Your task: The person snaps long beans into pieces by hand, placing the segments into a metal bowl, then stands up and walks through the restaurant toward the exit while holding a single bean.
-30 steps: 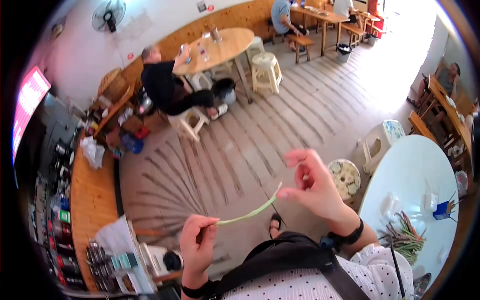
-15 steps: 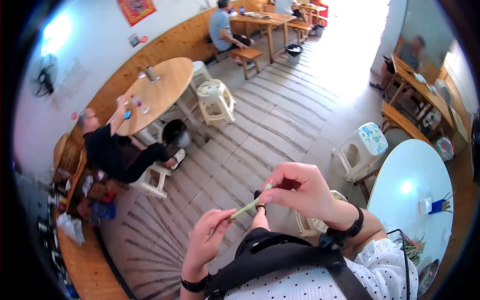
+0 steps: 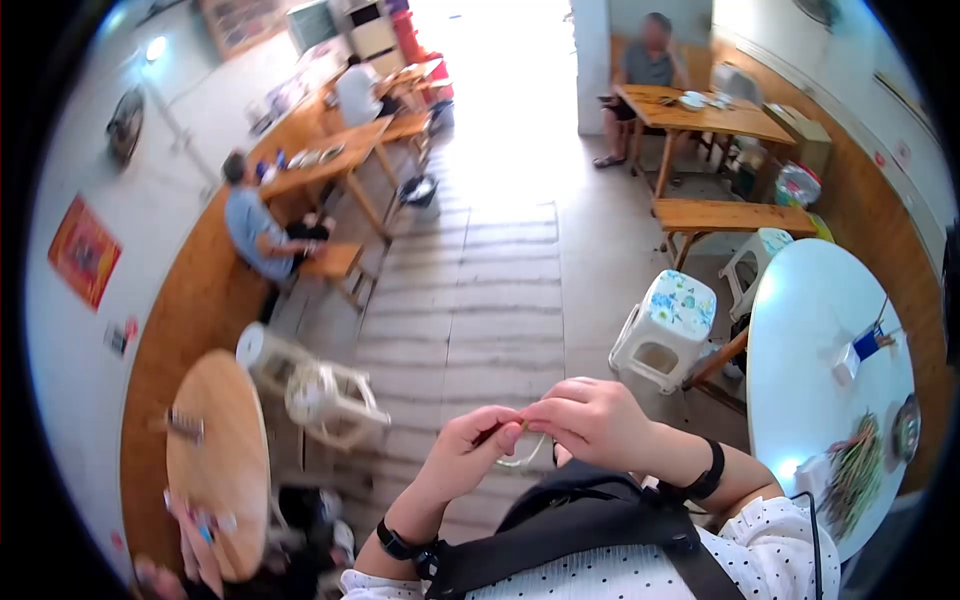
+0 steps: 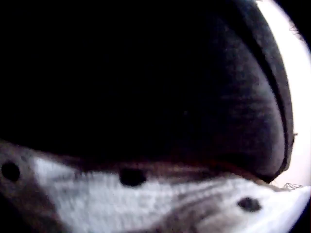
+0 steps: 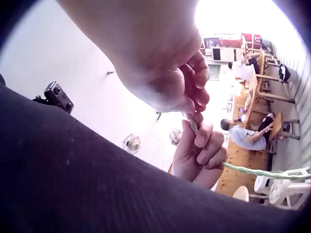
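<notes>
In front of the person's body the two hands meet at the fingertips. The left hand (image 3: 465, 450) pinches a thin green long bean (image 5: 265, 172), whose long end trails out past its curled fingers in the right wrist view. Thumb and fingers of the right hand (image 3: 595, 420) grip the short end of the bean, right against the left fingertips. Below the hands the bean's loose part bends in a pale green curve in the head view. The left wrist view holds only dark cloth (image 4: 146, 87) and dotted white fabric (image 4: 116, 199).
A pale round table (image 3: 800, 330) at the right carries a bunch of long beans (image 3: 855, 470), a blue box (image 3: 868, 342) and a metal bowl (image 3: 907, 428). Plastic stools (image 3: 665, 320) stand beside it. A wooden table (image 3: 225, 440) is at the left; seated people are farther back.
The hands have come together from wide apart, and the bean once stretched between them now bends below. The head view has swung to the right.
</notes>
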Available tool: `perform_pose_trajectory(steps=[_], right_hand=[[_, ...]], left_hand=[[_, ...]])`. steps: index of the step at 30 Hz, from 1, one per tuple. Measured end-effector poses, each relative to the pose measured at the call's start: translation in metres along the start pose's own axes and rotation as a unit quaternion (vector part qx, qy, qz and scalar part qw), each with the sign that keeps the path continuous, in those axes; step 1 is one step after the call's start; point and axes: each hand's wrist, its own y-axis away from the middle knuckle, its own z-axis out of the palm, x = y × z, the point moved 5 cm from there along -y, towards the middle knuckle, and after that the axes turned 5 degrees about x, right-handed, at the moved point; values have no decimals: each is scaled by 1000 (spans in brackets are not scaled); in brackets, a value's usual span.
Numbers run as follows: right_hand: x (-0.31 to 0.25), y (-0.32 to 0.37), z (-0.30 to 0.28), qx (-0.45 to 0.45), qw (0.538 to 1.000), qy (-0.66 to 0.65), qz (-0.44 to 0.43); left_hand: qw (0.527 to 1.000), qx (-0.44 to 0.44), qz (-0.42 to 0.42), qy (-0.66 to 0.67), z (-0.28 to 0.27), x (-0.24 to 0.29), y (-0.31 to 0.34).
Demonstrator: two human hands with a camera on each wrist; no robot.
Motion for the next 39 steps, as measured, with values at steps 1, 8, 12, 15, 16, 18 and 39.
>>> perform_pose_trajectory(steps=[1,8,12,15,16,18,39], right_hand=[[30,-13,6,15,1000,23,5],[218,-139,10,40,999,16,28],[304,-236,9,-16,999,26,10],[363,-311,5,33,995,7,90],[391,-331,9,71,994,18,80],[450,-371,24,155,986,37,55],[1009,-725,57,154,962,112,194]], left_hand=[[999,-35,11,-32,-12,-2,-41],[953,-229,10,-200,-76,44,-292],[902,-362,51,-232,-150,89,-426],[953,-228,30,-197,-194,97,-524],[960,-207,65,-178,-194,95,-554],[968,-162,125,-148,-195,83,-615],[985,-114,109,-74,-340,7,-1276]])
